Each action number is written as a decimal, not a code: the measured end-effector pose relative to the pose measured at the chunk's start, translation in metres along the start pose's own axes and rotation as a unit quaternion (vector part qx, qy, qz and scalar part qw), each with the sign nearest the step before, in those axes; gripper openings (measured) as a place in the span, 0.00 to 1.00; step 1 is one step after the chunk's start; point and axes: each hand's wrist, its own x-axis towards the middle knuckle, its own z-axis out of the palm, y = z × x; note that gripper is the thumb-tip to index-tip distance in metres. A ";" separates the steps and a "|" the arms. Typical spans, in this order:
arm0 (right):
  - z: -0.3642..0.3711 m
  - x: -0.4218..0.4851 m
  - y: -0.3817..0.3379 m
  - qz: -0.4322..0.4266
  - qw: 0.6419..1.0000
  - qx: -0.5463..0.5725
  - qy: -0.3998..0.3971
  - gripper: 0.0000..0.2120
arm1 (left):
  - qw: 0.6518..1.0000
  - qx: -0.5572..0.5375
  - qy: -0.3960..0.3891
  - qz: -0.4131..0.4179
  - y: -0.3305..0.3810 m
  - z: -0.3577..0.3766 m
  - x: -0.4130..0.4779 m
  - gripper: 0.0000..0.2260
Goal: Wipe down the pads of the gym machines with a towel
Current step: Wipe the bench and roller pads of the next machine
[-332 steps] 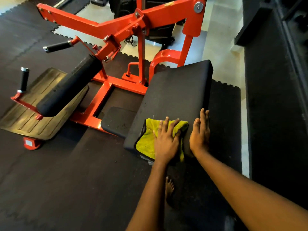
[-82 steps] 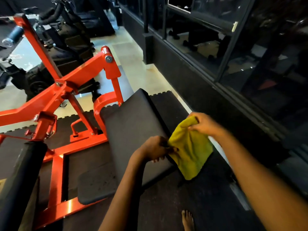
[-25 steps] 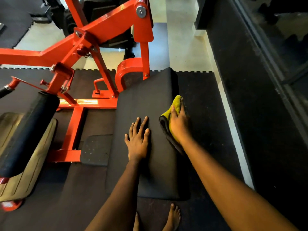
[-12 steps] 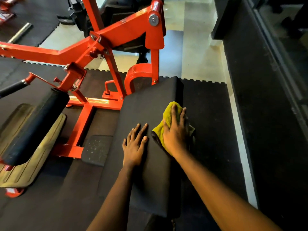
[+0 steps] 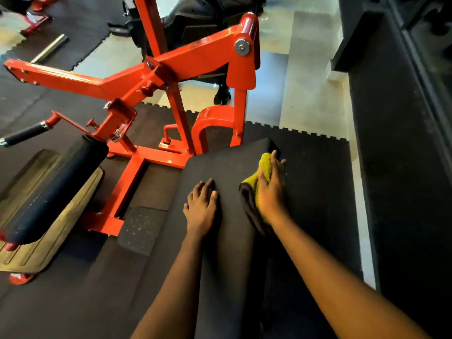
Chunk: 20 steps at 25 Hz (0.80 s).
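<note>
Both left hand (image 5: 201, 211) and right hand (image 5: 271, 192) are laid flat on the black pad (image 5: 220, 167), the right pressing the yellow towel (image 5: 263, 167) to its far right edge; wiping is judged underway, the far corner being due next.

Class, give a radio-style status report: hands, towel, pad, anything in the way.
Left hand flat on the black pad. Right hand pressing yellow towel on pad's right edge. Nothing in the way.

Gym: red weight machine (image 5: 171, 69), rubber mats (image 5: 305, 167)
</note>
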 end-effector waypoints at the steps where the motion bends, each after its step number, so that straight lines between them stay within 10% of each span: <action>1: -0.005 0.028 -0.002 0.036 0.998 0.050 0.012 0.30 | 1.000 0.005 0.000 -0.010 0.001 0.004 0.002 0.20; 3: -0.004 0.046 -0.007 0.086 0.994 0.061 0.038 0.28 | 1.000 0.008 0.012 -0.012 0.001 0.009 0.001 0.21; 7: 0.006 0.013 -0.006 -0.087 0.992 -0.090 0.005 0.29 | 1.000 0.004 0.025 -0.002 0.000 0.008 0.000 0.26; 12: 0.002 0.096 -0.025 0.051 0.998 -0.034 0.010 0.28 | 0.999 -0.012 0.032 0.004 -0.002 0.007 -0.002 0.28; 14: 0.007 0.066 -0.022 -0.030 0.992 -0.115 0.036 0.28 | 0.999 -0.019 0.035 0.007 -0.003 0.008 -0.002 0.27; 17: 0.002 0.061 -0.014 -0.114 0.974 -0.196 -0.022 0.27 | 0.999 -0.026 0.041 0.009 -0.004 0.009 -0.002 0.26; 20: -0.001 0.140 -0.035 -0.004 0.970 -0.213 -0.117 0.24 | 0.998 -0.038 0.044 0.007 -0.005 0.008 -0.002 0.25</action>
